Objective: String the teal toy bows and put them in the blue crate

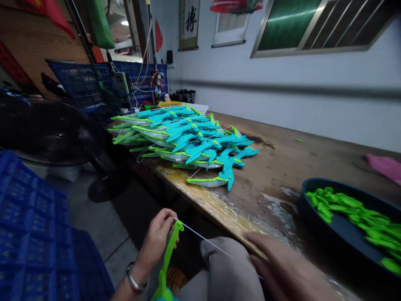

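My left hand is closed in a pinch on a thin white string. Just beside its fingertips is the bright green limb tip of a toy bow, whose turquoise part runs off the bottom edge. From there the string stretches straight to the right, over my lap, to my right hand. That hand is blurred at the table edge; its fingers look curled round the string, though the grip itself is partly hidden. Several finished-looking turquoise and green toy bows lie stacked on the table.
A dark round tub of green plastic pieces stands at right on the table. Pink cloth lies behind it. Blue crates and a black fan are on the left. A yellow basket sits behind the bows.
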Tool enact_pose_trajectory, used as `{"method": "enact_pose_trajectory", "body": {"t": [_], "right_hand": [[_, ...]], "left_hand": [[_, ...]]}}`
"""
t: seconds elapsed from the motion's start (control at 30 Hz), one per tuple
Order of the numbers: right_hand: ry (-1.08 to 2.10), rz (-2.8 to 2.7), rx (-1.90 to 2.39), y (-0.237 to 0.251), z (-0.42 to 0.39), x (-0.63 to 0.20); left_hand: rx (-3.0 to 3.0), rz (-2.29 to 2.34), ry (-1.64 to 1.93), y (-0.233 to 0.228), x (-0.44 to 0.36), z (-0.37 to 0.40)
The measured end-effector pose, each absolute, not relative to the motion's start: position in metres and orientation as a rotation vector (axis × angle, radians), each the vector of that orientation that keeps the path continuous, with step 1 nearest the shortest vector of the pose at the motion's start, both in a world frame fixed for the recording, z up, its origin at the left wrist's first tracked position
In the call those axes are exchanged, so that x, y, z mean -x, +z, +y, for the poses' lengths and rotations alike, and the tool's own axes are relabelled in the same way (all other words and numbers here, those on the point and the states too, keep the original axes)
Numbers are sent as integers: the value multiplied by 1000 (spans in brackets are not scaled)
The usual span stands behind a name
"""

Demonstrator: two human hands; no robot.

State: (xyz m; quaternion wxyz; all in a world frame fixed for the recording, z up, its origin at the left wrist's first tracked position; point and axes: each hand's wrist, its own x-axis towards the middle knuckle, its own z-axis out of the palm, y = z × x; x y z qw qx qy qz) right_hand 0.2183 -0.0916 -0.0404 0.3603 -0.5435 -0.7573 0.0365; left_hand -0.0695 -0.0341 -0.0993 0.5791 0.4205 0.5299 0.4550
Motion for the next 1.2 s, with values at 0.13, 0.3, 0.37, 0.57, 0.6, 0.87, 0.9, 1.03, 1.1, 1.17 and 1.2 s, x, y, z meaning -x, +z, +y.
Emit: {"method": "enact_pose_trajectory", "body": {"t": [0.13, 0.3, 0.37, 0.57, 0.6, 0.87, 0.9, 1.03, 1.1, 1.17, 1.2], "right_hand": [[745, -2073, 1228, -34, -42, -106], [1588, -1489, 1128, -49, -10, -67], [1809, -1350, 1130, -57, -5, -77], [2107, -1191, 1233, -108, -4, -85], [2132, -1173, 1250, -120, -9, -81], [2237, -1254, 1260, -181, -64, -52], [2222, -1284, 1247, -181, -65, -51], [2214, -1453, 1219, -176, -66, -55], [2255, -1559, 1218, -169, -65, -59], [2295, -1652, 1208, -162, -65, -63], [2305, -1690, 1202, -159, -66, -64]], "left_hand": [[-1068, 1165, 1118, -81, 77, -31], [-1004, 1118, 1129, -81, 88, -29], [-947, 1074, 1139, -82, 92, -30], [-894, 892, 1206, -79, 117, -37], [-875, 887, 1240, -80, 122, -39], [-682, 889, 1628, -109, 145, -48], [-690, 891, 1621, -112, 145, -49], [-735, 958, 1579, -114, 144, -50], [-744, 1024, 1556, -113, 143, -51], [-736, 1077, 1549, -112, 143, -54], [-725, 1093, 1554, -112, 143, -55]]}}
